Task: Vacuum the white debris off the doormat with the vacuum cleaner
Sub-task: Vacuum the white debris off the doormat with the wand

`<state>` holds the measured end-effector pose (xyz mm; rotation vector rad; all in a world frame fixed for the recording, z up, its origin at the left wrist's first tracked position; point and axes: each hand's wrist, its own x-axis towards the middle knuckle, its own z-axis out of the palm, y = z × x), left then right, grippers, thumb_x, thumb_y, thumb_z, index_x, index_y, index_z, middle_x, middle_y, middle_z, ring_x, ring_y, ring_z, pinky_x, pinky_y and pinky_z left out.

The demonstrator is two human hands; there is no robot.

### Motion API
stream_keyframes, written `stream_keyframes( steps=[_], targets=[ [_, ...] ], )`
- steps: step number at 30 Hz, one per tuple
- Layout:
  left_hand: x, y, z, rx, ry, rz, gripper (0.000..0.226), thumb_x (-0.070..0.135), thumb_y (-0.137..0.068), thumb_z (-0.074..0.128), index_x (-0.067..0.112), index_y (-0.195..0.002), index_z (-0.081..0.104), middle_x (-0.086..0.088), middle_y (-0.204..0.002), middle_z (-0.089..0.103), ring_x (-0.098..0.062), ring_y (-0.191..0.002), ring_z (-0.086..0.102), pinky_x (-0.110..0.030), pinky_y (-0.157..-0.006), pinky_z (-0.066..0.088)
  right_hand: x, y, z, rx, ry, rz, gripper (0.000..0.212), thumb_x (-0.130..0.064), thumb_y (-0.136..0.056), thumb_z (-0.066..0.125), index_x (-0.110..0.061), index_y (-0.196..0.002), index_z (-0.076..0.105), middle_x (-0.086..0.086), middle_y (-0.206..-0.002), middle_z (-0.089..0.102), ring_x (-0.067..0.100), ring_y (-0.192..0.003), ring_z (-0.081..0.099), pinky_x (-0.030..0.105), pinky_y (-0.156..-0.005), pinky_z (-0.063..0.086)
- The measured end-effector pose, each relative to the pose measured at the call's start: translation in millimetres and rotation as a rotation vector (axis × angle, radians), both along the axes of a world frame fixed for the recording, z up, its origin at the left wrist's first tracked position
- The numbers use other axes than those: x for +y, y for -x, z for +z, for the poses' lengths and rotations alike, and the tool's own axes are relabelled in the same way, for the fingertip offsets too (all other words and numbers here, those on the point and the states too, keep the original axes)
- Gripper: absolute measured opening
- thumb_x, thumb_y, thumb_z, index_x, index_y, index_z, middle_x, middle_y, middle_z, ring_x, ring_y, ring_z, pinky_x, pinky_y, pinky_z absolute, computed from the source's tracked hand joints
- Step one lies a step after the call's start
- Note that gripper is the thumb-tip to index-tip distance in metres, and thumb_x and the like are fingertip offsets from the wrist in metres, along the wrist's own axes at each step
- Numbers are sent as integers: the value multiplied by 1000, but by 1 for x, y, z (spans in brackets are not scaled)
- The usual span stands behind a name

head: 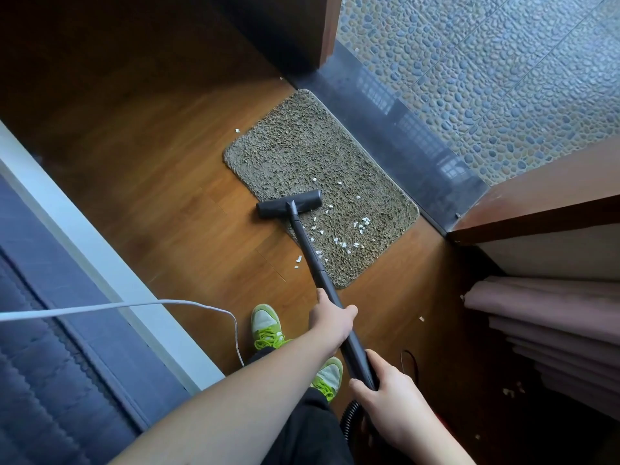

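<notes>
Head view. Both hands hold the black vacuum wand (315,263): the left hand (332,318) has its grip wrapped round the mid-tube, the right hand (385,394) is clamped on the lower handle near the hose (350,414). The floor head (289,204) straddles the doormat's (302,146) left edge, half on the wooden floor (151,182). White debris (360,226) lies scattered over the mat's near-right part, with stray flakes (298,260) on the floor beside the near edge. Likely risks: suction lifting or dragging the light mat, the head pushing flakes off the edge, and the white cable (134,305) near the green shoes (268,325) snagging a foot.
</notes>
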<state>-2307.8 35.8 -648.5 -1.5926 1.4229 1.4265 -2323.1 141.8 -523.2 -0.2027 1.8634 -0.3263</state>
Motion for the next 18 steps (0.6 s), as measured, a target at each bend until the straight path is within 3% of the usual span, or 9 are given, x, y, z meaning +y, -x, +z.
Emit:
stream_keyframes(
  steps=[7, 11, 14, 18],
  targets=[
    [-13, 13, -4, 40, 6, 42, 86, 34, -87, 59, 27, -157, 9, -9, -138, 52, -31, -111, 60, -40, -90, 54, -9, 5, -15, 61, 7, 23, 24, -31, -94, 52, -30, -117, 47, -2, -82, 63, 8, -58, 55, 13, -48, 41],
    [-25, 29, -9, 62, 28, 62, 88, 35, -85, 61, 27, -157, 11, -7, -135, 54, -31, -105, 63, -37, -76, 57, -18, 16, -27, 104, 10, 23, 11, -30, -90, 53, -27, -100, 52, -1, -78, 62, 14, -63, 55, 16, -51, 40],
    [-34, 38, -11, 65, 54, 45, 84, 34, -88, 61, 26, -157, 13, -8, -132, 54, -29, -104, 61, -37, -74, 55, -25, 26, -31, 119, 14, 11, 10, -29, -88, 53, -24, -96, 53, 2, -78, 65, 22, -69, 63, 22, -54, 45],
    [-44, 50, -15, 69, 75, 25, 72, 32, -89, 60, 23, -151, 25, -9, -124, 54, -28, -97, 56, -32, -70, 47, -37, 37, -35, 102, 39, -38, 12, -27, -83, 53, -18, -91, 52, 9, -78, 66, 28, -64, 67, 37, -59, 59]
  ],
)
